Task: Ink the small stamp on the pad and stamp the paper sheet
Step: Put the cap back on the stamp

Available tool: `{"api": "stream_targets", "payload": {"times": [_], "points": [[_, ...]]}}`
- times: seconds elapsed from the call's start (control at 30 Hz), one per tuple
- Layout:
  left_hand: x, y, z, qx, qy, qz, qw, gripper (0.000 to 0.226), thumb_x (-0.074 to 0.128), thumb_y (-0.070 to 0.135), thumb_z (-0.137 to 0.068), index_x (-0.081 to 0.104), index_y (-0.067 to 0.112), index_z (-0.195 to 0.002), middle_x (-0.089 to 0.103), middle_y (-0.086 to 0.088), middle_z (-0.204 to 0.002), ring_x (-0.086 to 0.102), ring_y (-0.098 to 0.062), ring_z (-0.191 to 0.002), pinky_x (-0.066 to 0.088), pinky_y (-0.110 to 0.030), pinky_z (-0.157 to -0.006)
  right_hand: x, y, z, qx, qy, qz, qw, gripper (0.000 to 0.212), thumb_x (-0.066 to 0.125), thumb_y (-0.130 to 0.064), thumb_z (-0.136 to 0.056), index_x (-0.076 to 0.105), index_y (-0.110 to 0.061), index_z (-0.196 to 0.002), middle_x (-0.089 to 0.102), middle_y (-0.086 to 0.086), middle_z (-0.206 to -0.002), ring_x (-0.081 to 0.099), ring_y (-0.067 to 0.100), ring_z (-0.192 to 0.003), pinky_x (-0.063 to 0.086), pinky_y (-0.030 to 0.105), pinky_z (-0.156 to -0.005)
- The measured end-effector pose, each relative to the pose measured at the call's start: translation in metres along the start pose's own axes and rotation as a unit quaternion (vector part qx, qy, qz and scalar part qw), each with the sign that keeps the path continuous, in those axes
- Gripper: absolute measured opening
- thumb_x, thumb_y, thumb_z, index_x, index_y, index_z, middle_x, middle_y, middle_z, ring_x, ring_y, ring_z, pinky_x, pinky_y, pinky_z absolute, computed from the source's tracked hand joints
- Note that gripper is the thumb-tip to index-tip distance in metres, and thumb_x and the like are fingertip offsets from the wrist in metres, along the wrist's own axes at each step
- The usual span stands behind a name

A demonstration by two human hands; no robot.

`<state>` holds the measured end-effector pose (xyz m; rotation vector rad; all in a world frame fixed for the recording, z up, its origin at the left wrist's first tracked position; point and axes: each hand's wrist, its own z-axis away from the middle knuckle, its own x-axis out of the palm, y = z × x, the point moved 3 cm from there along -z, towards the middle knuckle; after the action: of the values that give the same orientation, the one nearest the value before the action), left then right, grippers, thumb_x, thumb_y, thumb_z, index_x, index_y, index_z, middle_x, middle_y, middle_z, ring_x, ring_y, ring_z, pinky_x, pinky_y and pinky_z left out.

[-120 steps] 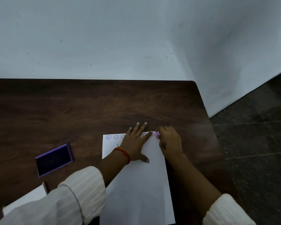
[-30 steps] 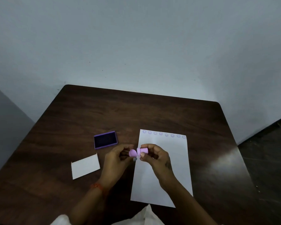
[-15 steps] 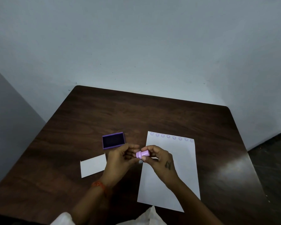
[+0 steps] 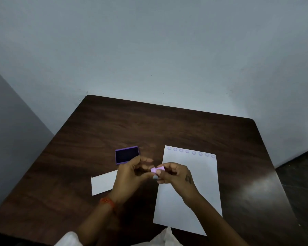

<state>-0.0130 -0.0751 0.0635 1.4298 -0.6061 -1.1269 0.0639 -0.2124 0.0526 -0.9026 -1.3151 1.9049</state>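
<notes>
A small pink stamp (image 4: 157, 169) is held above the table between both hands, lying sideways. My right hand (image 4: 176, 174) pinches its body. My left hand (image 4: 132, 173) meets it from the left, fingertips on its end. The white paper sheet (image 4: 190, 192) lies under my right hand, with a row of several round purple prints along its top edge (image 4: 190, 152). The purple ink pad (image 4: 126, 154) sits open on the table, just beyond my left hand.
A small white card (image 4: 103, 182) lies left of my left wrist. The dark wooden table (image 4: 149, 125) ends at a pale wall behind and at a rounded corner on the right, with dark floor (image 4: 302, 174) beyond.
Four seconds ago the stamp was pressed on the sheet's top edge with my left hand flat on the paper. Since then both hands lifted; the stamp's rounded end has gone into my left fingers.
</notes>
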Motion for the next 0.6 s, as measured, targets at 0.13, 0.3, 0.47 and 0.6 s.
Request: {"api": "stream_targets", "payload": {"times": [0.13, 0.3, 0.47, 0.6], "points": [[0.0000, 0.0002, 0.0011, 0.001, -0.001, 0.024, 1.000, 0.030, 0.078, 0.012, -0.070, 0.068, 0.019, -0.097, 0.075, 0.006, -0.087, 0.070, -0.005, -0.086, 0.058, -0.023, -0.079, 0.0033, 0.0000, 0.0012, 0.045, -0.003, -0.030, 0.999, 0.025, 0.069, -0.034, -0.078, 0.069, -0.013, -0.092, 0.072, 0.001, -0.079, 0.071, 0.007, -0.063, 0.052, 0.010, -0.056], [0.0009, 0.0012, -0.0013, -0.012, -0.006, 0.043, 0.999, 0.020, 0.079, 0.016, -0.071, 0.071, 0.018, -0.089, 0.076, -0.002, -0.089, 0.071, -0.014, -0.086, 0.059, -0.038, -0.085, 0.0007, -0.0034, -0.0004, 0.003, 0.005, -0.039, 0.999, 0.018, 0.072, -0.024, -0.077, 0.065, -0.023, -0.094, 0.070, 0.000, -0.092, 0.070, 0.014, -0.082, 0.056, 0.015, -0.067], [0.0008, 0.0026, 0.0008, -0.005, -0.007, 0.045, 0.999, 0.014, 0.077, 0.020, -0.073, 0.073, 0.018, -0.087, 0.076, -0.001, -0.087, 0.070, -0.013, -0.085, 0.059, -0.038, -0.084, 0.0030, -0.0004, -0.0032, 0.048, 0.009, -0.035, 0.998, 0.025, 0.068, -0.028, -0.080, 0.067, -0.011, -0.097, 0.073, 0.006, -0.084, 0.072, 0.012, -0.066, 0.058, 0.019, -0.063], [0.0002, 0.0012, 0.0032, -0.015, -0.002, 0.057, 0.998, 0.013, 0.077, 0.020, -0.074, 0.073, 0.019, -0.086, 0.076, 0.000, -0.087, 0.070, -0.013, -0.085, 0.059, -0.035, -0.084, 0.0045, -0.0024, -0.0024, 0.023, -0.001, -0.064, 0.998, 0.024, 0.070, -0.021, -0.079, 0.066, -0.013, -0.101, 0.071, 0.003, -0.093, 0.072, 0.012, -0.076, 0.057, 0.016, -0.065]]}}
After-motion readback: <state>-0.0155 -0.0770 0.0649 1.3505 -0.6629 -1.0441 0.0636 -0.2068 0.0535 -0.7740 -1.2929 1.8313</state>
